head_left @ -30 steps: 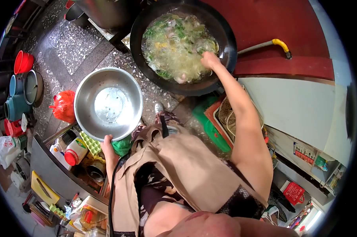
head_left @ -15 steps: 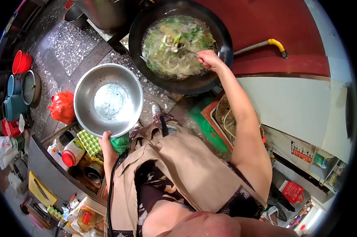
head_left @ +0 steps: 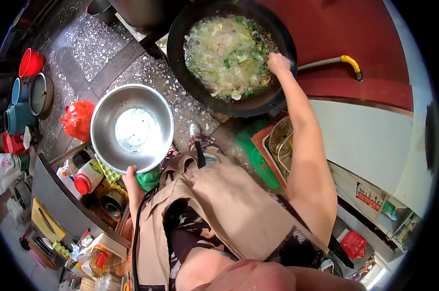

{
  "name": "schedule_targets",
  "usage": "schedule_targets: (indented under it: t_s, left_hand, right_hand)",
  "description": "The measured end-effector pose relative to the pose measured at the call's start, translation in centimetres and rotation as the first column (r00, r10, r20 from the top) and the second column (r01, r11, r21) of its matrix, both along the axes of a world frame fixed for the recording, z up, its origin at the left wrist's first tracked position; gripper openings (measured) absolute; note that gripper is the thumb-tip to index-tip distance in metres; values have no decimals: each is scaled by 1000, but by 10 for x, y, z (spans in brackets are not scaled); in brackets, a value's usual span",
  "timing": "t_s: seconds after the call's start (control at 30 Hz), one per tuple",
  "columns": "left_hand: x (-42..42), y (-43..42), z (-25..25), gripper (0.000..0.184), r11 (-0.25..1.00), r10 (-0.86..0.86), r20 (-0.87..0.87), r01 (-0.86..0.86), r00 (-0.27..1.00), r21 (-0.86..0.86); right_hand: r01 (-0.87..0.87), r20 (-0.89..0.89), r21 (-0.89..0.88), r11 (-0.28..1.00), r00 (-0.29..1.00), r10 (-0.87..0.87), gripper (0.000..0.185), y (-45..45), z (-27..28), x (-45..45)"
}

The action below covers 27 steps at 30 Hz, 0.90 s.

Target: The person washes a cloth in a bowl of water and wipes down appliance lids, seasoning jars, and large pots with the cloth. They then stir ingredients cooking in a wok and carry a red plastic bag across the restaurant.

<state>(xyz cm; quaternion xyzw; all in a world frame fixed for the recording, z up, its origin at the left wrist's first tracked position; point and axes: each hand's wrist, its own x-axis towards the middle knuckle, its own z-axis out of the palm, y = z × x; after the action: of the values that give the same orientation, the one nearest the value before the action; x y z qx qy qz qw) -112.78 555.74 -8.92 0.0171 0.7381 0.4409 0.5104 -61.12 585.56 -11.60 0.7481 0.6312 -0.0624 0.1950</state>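
Observation:
My left hand [head_left: 131, 178] is closed on the near rim of a wide stainless steel basin [head_left: 103, 128], which it holds over the floor. Only small dark specks and bright glare show inside the basin. My right hand [head_left: 279, 63] is closed in a fist above the right side of a big black wok [head_left: 281, 36]. What it grips is hidden under the fingers. Bubbling oil or broth with pale sliced pieces and green leafy vegetables [head_left: 229, 60] fills the wok.
A yellow-tipped pipe [head_left: 350, 60] lies on the red surface right of the wok. Below it sits a tray with strainers [head_left: 280, 138]. Left are a red plastic bag [head_left: 78, 120], stacked basins [head_left: 40, 94] and a shelf of jars [head_left: 88, 178]. A tall pot [head_left: 141, 14] stands behind.
My right hand has moved right, toward the wok's rim. The food has spread out and bubbles more evenly. My left hand still holds the basin, which has shifted slightly in view.

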Motion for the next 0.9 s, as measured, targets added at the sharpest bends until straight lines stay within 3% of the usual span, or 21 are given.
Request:
schedule_targets:
  t_s: [0.03, 0.13, 0.17, 0.23, 0.33, 0.37, 0.47, 0.57, 0.6, 0.63, 0.67, 0.7, 0.73, 0.77, 0.87, 0.9]
  left_hand:
    - [0, 0, 0, 23, 1000, 3, 3, -3, 1000, 0]
    - [-3, 0, -2, 24, 1000, -23, 13, 23, 1000, 4]
    - [-2, 0, -2, 24, 1000, -22, 18, 22, 1000, 7]
    - [1, 3, 1, 23, 999, 5, 44, -6, 999, 43]
    - [-6, -1, -8, 24, 998, -10, 59, 7, 998, 55]
    - [-7, -1, -9, 24, 998, -11, 55, 8, 998, 58]
    - [-12, -2, -8, 26, 997, -57, 75, 53, 996, 57]
    - [-13, -3, -6, 27, 997, -63, 83, 58, 995, 57]
    - [-14, -3, -6, 27, 997, -64, 86, 59, 994, 58]
    - [-14, -2, -7, 27, 997, -61, 78, 57, 995, 52]
    - [-15, -3, -8, 27, 998, -57, 70, 54, 996, 44]
    - [-15, -4, -8, 27, 998, -59, 75, 56, 995, 43]
    - [-15, -5, -7, 26, 998, -50, 75, 46, 996, 52]
    - [-15, -5, -6, 26, 997, -42, 76, 38, 996, 62]
    - [-16, -5, -5, 24, 998, -50, 91, 45, 995, 54]
    - [-16, -5, -5, 24, 998, -49, 94, 44, 994, 51]
  right_hand:
    - [-3, 3, 0, 1000, 1000, 3, 22, -1, -9, 4]
    - [76, -348, -103, 992, 932, -107, 33, -10, -26, 6]
    - [5, -414, -83, 997, 909, -39, 36, -14, -32, 6]
    - [139, -612, -285, 948, 735, -292, 33, -20, -39, -11]
    - [262, -676, -560, 786, 404, -616, 29, -32, -24, -45]
    - [263, -678, -558, 787, 403, -615, 29, -36, -19, -50]
    - [186, -697, -695, 695, 64, -714, 38, -42, -5, -57]
    - [316, -772, -605, 730, -8, -636, 30, -48, 11, -58]
    - [268, -806, -517, 813, 167, -568, 30, -42, 0, -42]
    - [271, -806, -515, 813, 170, -567, 30, -42, -6, -34]
    - [223, -794, -35, 974, 585, -163, 29, -44, -13, -28]
    - [-34, -468, 397, 917, 852, 234, 28, -46, -15, -24]
    - [98, -310, 194, 976, 950, -34, 28, -57, 55, -64]
    - [-71, -128, 231, 970, 987, 102, 23, -55, 44, -49]
    - [-286, 187, 412, 865, 956, 226, 17, -55, 24, -16]
    - [-266, 224, 399, 878, 956, 187, 18, -56, 22, -8]
